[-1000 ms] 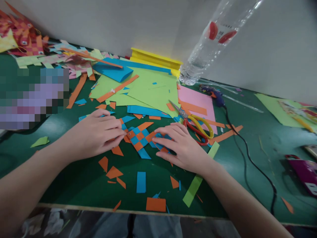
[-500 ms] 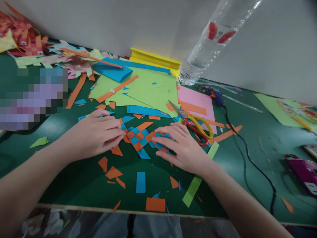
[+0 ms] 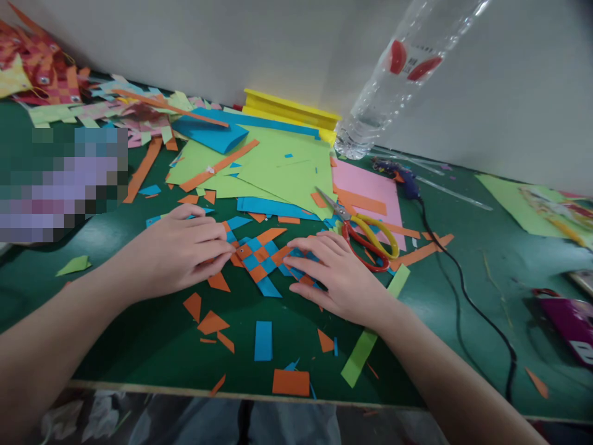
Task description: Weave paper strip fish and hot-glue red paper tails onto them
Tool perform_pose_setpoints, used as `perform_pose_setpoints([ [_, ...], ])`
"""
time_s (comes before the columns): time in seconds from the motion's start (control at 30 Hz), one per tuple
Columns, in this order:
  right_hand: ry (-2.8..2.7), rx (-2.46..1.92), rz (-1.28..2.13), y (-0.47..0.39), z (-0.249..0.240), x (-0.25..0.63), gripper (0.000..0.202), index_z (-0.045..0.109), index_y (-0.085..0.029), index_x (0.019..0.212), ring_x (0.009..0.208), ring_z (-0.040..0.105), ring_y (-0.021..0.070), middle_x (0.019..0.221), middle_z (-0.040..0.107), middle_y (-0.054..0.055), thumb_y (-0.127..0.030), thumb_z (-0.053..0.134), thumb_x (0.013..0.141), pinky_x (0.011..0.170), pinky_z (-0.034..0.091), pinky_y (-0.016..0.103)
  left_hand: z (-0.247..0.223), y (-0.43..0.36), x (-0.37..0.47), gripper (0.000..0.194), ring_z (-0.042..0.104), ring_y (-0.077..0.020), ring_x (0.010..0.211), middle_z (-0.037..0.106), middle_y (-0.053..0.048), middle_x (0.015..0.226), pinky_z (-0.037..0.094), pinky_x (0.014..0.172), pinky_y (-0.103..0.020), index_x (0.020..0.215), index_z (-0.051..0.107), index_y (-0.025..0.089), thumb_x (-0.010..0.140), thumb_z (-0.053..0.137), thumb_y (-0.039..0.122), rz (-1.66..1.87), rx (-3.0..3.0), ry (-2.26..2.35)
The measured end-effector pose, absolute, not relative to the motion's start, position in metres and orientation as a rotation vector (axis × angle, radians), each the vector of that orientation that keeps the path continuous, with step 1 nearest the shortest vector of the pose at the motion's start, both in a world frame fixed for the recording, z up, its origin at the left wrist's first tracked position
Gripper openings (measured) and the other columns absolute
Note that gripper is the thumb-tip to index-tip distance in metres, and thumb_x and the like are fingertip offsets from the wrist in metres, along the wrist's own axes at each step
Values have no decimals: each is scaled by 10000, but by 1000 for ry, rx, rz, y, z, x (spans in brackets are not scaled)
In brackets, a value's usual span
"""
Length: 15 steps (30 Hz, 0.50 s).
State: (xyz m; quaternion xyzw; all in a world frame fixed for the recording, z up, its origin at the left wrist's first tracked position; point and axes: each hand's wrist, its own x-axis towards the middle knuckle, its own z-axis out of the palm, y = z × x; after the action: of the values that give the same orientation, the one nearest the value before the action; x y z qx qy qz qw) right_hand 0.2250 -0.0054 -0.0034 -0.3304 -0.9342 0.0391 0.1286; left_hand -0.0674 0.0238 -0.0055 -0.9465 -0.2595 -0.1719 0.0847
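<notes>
woven blue-and-orange paper fish (image 3: 259,259), lying flat on green table (image 3: 162,346), between hands (image 3: 264,262)

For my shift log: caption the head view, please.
Both hands at woven paper fish, with scissors lying open beyond the right hand.

Right hand (image 3: 343,278) has shifted a hair toward the person's left since the earlier frames, so its fingertips and thumb sit slightly nearer the blue-and-orange paper fish (image 3: 259,259). Its knuckles are a touch further from the scissors (image 3: 365,256), with a bit more of the red handle showing; shift is tiny, finger pose change hard to tell.
</notes>
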Motion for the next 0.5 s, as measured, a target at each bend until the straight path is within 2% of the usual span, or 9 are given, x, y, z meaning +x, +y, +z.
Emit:
perform_pose_setpoints([
  [0.5, -2713, -996, 151, -6, -4, 224, 307, 629, -183, 1120, 1081, 517, 240, 1271, 574, 109, -384, 496, 931, 986, 387, 465, -5, 24, -67, 251, 560, -143, 716, 652, 8, 768, 355, 817, -348, 819, 598, 198, 980, 409, 234, -514, -2840, -770],
])
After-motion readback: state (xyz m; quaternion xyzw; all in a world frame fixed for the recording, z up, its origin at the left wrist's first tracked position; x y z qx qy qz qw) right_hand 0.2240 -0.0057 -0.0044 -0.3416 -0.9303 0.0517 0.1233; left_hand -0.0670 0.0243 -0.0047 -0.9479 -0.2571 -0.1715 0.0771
